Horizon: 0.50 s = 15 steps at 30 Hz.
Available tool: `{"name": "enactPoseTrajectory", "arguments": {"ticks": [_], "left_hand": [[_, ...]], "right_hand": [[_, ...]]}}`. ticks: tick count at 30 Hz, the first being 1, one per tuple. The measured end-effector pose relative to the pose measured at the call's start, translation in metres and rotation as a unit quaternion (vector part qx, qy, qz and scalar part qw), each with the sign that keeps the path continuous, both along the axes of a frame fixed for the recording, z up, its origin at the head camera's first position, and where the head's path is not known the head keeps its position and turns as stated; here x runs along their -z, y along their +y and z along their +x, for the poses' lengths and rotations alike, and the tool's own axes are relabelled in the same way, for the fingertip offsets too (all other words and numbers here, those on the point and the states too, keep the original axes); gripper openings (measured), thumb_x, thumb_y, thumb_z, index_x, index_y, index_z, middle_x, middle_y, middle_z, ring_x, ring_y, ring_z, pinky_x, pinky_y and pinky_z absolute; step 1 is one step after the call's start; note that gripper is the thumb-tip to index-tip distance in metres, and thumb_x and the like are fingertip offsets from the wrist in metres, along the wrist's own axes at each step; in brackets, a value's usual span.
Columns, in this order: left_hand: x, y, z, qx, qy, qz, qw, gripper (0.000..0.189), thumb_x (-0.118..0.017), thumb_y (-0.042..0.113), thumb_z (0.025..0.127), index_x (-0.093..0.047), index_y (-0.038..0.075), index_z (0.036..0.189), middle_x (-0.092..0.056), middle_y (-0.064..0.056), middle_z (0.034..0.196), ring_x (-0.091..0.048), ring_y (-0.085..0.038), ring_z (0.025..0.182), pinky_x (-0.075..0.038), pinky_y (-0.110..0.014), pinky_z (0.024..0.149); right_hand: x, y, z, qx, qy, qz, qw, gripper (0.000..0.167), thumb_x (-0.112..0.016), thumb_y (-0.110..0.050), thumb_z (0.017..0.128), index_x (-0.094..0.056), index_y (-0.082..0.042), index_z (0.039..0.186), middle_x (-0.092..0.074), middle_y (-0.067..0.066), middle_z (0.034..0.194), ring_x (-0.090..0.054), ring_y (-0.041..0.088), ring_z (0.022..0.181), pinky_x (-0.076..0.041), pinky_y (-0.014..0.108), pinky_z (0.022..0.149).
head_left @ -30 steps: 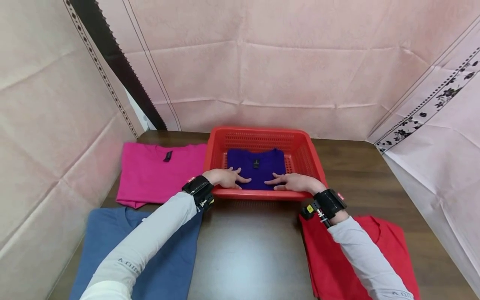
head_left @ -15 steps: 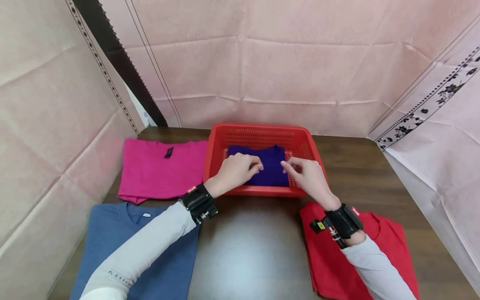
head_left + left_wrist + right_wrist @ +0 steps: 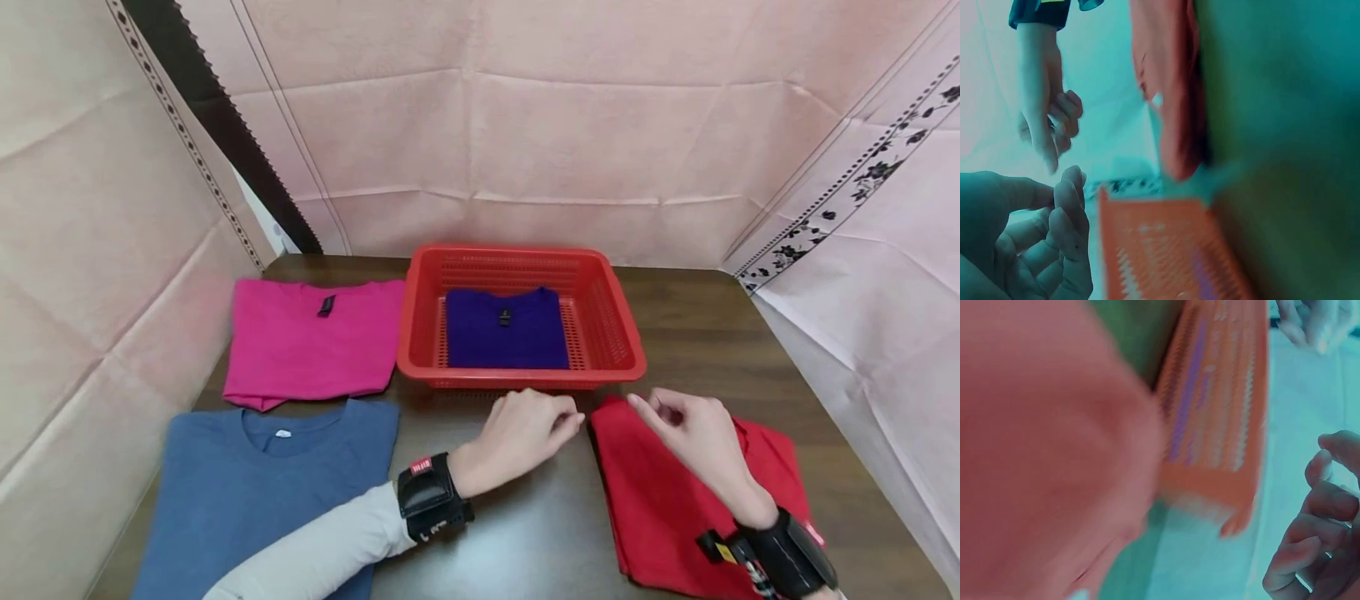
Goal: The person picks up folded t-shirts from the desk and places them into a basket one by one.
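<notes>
1. Purple shirt (image 3: 507, 343) of smooth cloth, folded into a neat rectangle with a dark neck label (image 3: 505, 317), lies flat inside the red plastic basket (image 3: 525, 379).
2. Pierced, sloping walls and a rounded rim shape the basket.
3. Left hand (image 3: 522, 437), fingers loosely curled, hovers over the glossy wooden table (image 3: 517, 542) in front of the basket.
4. Right hand (image 3: 701, 442), likewise loosely curled and apart from the left, hangs above a folded red shirt (image 3: 660, 521).
5. Soft, creased folds show on the pink shirt (image 3: 315, 350) beside the basket and the blue shirt (image 3: 262, 500) nearer the person.
</notes>
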State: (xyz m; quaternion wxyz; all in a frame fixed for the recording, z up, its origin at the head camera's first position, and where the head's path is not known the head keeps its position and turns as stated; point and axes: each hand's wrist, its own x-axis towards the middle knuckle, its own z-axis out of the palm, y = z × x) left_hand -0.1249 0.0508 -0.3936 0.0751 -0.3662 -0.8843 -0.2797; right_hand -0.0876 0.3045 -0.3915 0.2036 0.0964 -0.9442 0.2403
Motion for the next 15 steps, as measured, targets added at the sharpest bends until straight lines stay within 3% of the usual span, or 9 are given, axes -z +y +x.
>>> {"name": "enactPoseTrajectory", "arguments": {"ticks": [5, 10, 13, 15], "left_hand": [[0.031, 0.016, 0.01, 0.01, -0.083, 0.001, 0.9965, 0.024, -0.062, 0.031, 0.102, -0.075, 0.025, 0.083, -0.058, 0.021, 0.058, -0.047, 0.009, 0.051, -0.035, -0.015, 0.045], [0.054, 0.027, 0.019, 0.026, -0.145, 0.014, 0.989, 0.02, -0.064, 0.025, 0.101, -0.08, 0.018, 0.089, -0.069, 0.017, 0.066, -0.05, 0.014, 0.053, -0.04, -0.012, 0.055], [0.061, 0.031, 0.023, 0.037, -0.232, 0.036, 0.9713, 0.017, -0.065, 0.022, 0.1, -0.077, 0.01, 0.104, -0.073, 0.011, 0.073, -0.055, 0.012, 0.053, -0.043, -0.012, 0.057], [0.063, 0.033, 0.025, 0.04, -0.311, 0.065, 0.9472, 0.024, -0.066, 0.021, 0.099, -0.073, 0.004, 0.115, -0.076, 0.005, 0.079, -0.063, 0.004, 0.057, -0.047, -0.014, 0.058]], "right_hand": [[0.019, 0.044, 0.029, 0.091, -0.019, 0.027, 0.9953, 0.04, -0.077, -0.031, 0.091, -0.052, -0.028, 0.06, -0.032, -0.013, 0.05, -0.027, 0.002, 0.047, -0.021, 0.025, 0.045], [0.029, 0.092, 0.06, 0.188, -0.091, 0.05, 0.9767, 0.027, -0.07, -0.04, 0.095, -0.065, -0.023, 0.074, -0.044, -0.007, 0.051, -0.04, 0.01, 0.048, -0.027, 0.03, 0.046], [0.035, 0.124, 0.072, 0.228, -0.14, 0.056, 0.9619, 0.031, -0.064, -0.042, 0.098, -0.07, -0.014, 0.089, -0.061, 0.0, 0.061, -0.055, 0.022, 0.054, -0.036, 0.038, 0.045], [0.038, 0.146, 0.078, 0.25, -0.174, 0.057, 0.9507, 0.04, -0.06, -0.043, 0.1, -0.069, -0.004, 0.096, -0.068, 0.008, 0.073, -0.063, 0.032, 0.064, -0.042, 0.045, 0.05]]}}
